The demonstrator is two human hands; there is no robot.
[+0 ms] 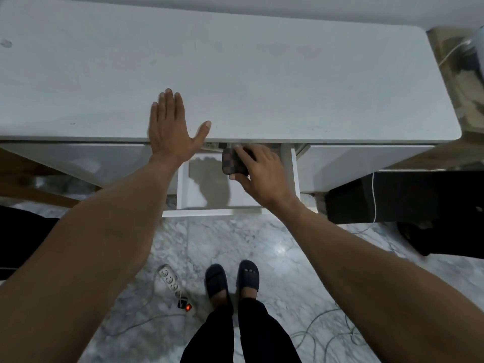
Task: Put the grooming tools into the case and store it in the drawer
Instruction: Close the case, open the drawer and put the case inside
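A white drawer stands pulled out under the front edge of the white desk. My right hand grips a small brown checkered case over the back of the drawer, just below the desk edge. The case looks closed; no grooming tools are visible. My left hand lies flat on the desk top, fingers spread, holding nothing. A few small items show at the drawer's back, too dark to name.
A white power strip with a lit red switch and loose cables lie on the marble floor near my slippered feet. A black object stands at the right under the desk. Closed drawer fronts flank the open drawer.
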